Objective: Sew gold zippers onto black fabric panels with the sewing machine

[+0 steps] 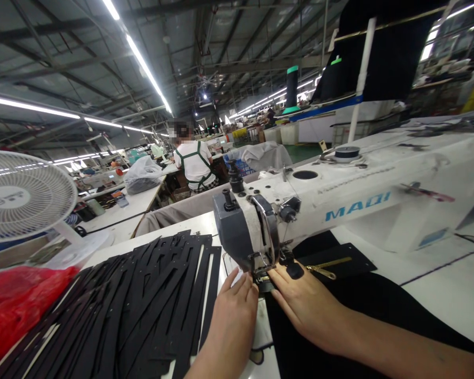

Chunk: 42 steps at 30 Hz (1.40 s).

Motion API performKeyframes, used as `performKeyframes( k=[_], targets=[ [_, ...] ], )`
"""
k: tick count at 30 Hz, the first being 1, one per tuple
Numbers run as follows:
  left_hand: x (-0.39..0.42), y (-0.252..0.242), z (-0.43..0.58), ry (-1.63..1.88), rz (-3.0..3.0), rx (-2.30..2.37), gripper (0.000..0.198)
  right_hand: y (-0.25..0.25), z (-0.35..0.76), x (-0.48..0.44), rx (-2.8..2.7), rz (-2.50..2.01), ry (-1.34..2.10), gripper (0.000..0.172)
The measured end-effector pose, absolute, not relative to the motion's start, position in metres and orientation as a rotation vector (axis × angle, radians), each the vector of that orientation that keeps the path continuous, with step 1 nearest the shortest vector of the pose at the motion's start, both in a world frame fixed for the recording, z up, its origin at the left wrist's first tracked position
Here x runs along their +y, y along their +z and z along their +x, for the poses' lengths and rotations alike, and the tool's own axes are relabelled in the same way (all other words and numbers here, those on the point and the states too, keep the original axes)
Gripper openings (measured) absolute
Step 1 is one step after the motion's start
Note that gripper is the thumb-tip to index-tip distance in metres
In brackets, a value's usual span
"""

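A white MAQI sewing machine (339,200) stands across the table, its grey needle head (240,231) facing me. Black fabric (363,305) with a gold zipper (324,268) lies under and behind the presser foot (264,278). My left hand (233,310) lies flat on the bed just left of the foot, fingers stretched toward it. My right hand (304,300) rests flat on the black fabric right of the foot, fingertips close to the needle.
A spread of several black cut frame-shaped pieces (142,310) covers the table on the left. A red plastic bag (16,305) and a white fan (19,195) sit at far left. Another person (193,163) in a white shirt works at a farther table.
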<state>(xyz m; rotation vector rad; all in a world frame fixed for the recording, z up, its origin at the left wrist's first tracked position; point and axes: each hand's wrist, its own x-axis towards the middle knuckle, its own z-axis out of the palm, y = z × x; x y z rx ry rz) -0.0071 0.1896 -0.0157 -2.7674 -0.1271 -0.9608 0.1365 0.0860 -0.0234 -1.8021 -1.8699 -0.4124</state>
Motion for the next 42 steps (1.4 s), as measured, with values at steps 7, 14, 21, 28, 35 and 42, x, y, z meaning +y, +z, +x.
performKeyframes(
  k=[7, 14, 21, 28, 35, 42],
  targets=[
    [0.191, -0.016, -0.005, -0.985, -2.732, -0.107, 0.031, -0.026, 0.137, 0.087, -1.856, -1.803, -0.411, 0.03],
    [0.193, -0.011, -0.002, -0.93, -2.701, -0.055, 0.031, -0.026, 0.138, 0.088, -1.851, -1.807, -0.425, 0.034],
    [0.189, -0.011, -0.006, -0.923, -2.748, -0.057, 0.031, -0.029, 0.14, 0.087, -1.868, -1.779, -0.449, 0.032],
    [0.19, -0.017, -0.006, -0.94, -2.744, -0.076, 0.028, -0.028, 0.14, 0.087, -1.871, -1.757, -0.488, 0.035],
    [0.191, -0.02, -0.007, -0.874, -2.771, -0.137, 0.023, -0.028, 0.141, 0.088, -1.888, -1.769, -0.487, 0.033],
    [0.194, -0.024, -0.006, -0.728, -2.79, -0.181, 0.02, -0.027, 0.143, 0.092, -1.915, -1.762, -0.46, 0.028]
  ],
)
